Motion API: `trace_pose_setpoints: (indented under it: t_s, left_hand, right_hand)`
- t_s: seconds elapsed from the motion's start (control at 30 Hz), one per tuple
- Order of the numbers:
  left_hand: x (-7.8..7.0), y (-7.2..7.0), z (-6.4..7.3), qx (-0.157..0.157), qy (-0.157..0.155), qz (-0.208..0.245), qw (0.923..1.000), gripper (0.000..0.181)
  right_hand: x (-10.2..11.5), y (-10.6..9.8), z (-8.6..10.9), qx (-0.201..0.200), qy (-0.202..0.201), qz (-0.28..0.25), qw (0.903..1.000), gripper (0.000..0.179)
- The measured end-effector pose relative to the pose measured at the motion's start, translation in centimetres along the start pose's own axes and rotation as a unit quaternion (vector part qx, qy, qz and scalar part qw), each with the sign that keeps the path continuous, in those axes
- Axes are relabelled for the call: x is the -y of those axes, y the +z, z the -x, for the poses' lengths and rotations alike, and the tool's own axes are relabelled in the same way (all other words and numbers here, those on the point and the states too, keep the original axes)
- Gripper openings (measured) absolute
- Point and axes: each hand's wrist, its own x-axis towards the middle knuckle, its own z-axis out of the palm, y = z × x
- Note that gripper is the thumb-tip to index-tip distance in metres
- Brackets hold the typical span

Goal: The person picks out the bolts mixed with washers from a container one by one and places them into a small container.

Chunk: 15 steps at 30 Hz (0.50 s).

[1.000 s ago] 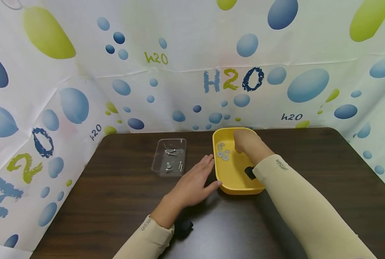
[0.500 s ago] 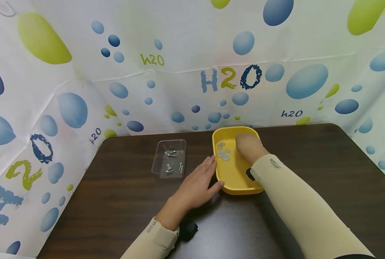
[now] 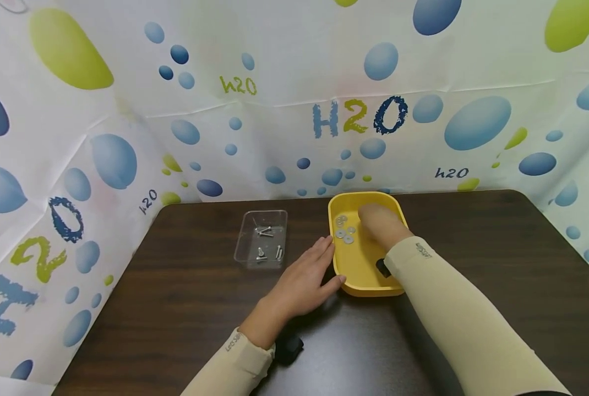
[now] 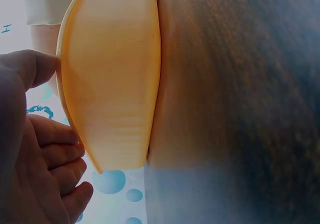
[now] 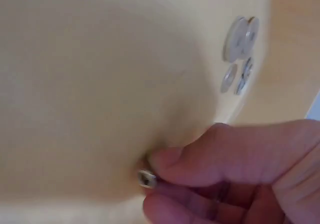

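A yellow box [image 3: 361,269] stands on the dark table, and my left hand [image 3: 299,283] rests against its left side. In the left wrist view the thumb and fingertips touch the rim of its wall. My right hand [image 3: 381,223] reaches down inside the box, towards the far right; its fingertips are hidden in the head view. The right wrist view shows its thumb and fingers pinching a small metal nut [image 5: 146,179], low over the box floor. Several washers [image 3: 345,234] lie flat along the left part of the box.
Left of the yellow box sits a clear plastic tray [image 3: 240,250] with several screws [image 3: 265,232] in it. The dark wooden table [image 3: 175,308] runs back to a white curtain [image 3: 274,143] printed with drops.
The right hand stays in the yellow box and has shifted only slightly, its wrist turning a little. The left hand keeps its place at the box's side. The head view sways slightly.
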Motion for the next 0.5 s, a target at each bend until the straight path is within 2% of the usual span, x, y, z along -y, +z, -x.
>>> trace_pose_setpoints:
  t_s: [0.07, 0.1, 0.17, 0.3, 0.4, 0.5]
  left_hand:
    - [0.0, 0.0, 0.0, 0.001, 0.000, 0.000, 1.0000, 0.074]
    - [0.0, 0.0, 0.0, 0.001, 0.000, 0.001, 1.0000, 0.074]
    - [0.1, 0.0, 0.0, 0.002, 0.000, 0.003, 1.0000, 0.074]
    - [0.2, 0.0, 0.1, 0.003, 0.002, 0.006, 1.0000, 0.073]
    - [0.3, 0.0, 0.1, 0.003, 0.004, 0.005, 1.0000, 0.073]
    - [0.3, 0.1, 0.1, 0.006, 0.008, 0.004, 0.9999, 0.074]
  right_hand:
    - [0.2, -0.2, -0.3, 0.019, -0.005, -0.002, 0.9998, 0.014]
    - [0.4, -0.3, -0.5, 0.017, -0.019, 0.015, 0.9996, 0.012]
    - [0.7, -0.4, -1.0, 0.016, -0.034, 0.012, 0.9992, 0.009]
    - [0.9, -0.7, -1.5, 0.016, -0.060, -0.057, 0.9964, 0.011]
    - [0.9, -0.8, -1.8, 0.021, -0.088, -0.121, 0.9884, 0.016]
    - [0.8, -0.8, -1.8, 0.010, -0.108, -0.155, 0.9820, 0.015]
